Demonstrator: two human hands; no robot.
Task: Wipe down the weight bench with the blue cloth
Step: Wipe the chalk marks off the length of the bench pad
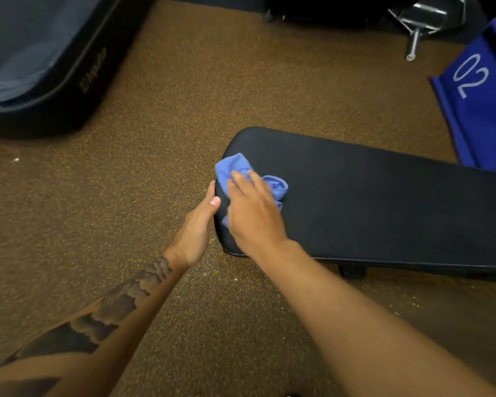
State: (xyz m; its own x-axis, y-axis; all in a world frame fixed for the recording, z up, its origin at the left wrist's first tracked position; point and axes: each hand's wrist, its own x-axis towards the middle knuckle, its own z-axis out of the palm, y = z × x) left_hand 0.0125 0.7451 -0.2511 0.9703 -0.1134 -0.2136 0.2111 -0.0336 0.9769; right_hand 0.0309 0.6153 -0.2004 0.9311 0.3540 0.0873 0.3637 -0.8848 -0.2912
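Two bare hands are placed at the rounded end of the black weight bench at mid-frame. The blue cloth is pressed flat onto the pad under the spread fingers of the right hand. The bench's end edge is gripped by the left hand, thumb on top.
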